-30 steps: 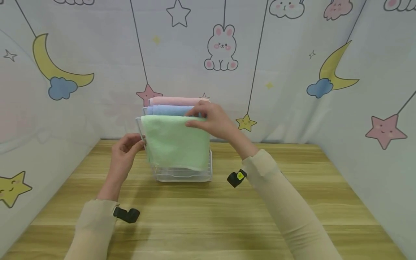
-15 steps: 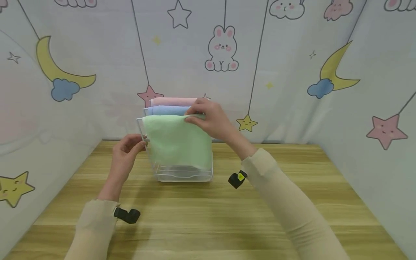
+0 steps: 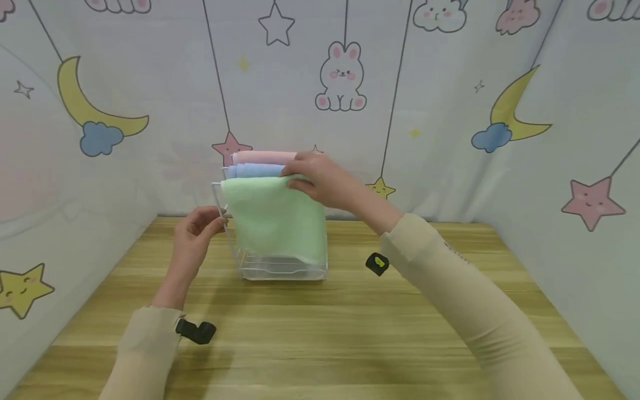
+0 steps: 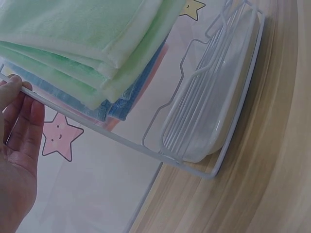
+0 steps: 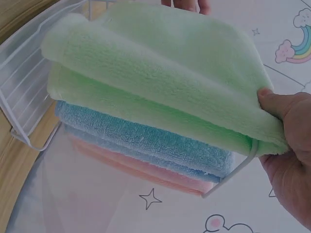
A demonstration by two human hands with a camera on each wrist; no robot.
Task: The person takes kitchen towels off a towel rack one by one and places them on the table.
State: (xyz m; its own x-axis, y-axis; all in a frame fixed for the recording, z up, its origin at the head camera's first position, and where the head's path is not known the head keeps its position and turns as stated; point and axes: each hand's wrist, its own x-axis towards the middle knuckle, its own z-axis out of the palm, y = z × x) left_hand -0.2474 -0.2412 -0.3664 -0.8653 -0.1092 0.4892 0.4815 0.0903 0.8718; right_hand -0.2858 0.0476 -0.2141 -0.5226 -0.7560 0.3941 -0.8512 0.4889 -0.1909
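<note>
A light green towel [image 3: 275,219] hangs folded over the front bar of a white wire rack [image 4: 121,140]. Behind it hang a blue towel [image 5: 141,136] and a pink towel [image 5: 146,171], each on its own bar. My right hand [image 3: 325,180] pinches the green towel's top edge near its right end, thumb in front and fingers behind. On the left, my left hand [image 3: 197,228] grips the rack's slanted side wire between thumb and fingers. In the left wrist view, the green towel's layered side edges hang apart from that wire.
A clear tray [image 3: 285,273] forms the rack's base on the wooden table [image 3: 300,344]. Close behind stands a white curtain [image 3: 425,72] printed with moons, stars and a rabbit. Similar cloth closes off both sides.
My right hand has shifted slightly left along the green towel's top edge, and its forearm has swung outward. The towel's lower part moves a little. My left hand keeps its hold on the rack.
</note>
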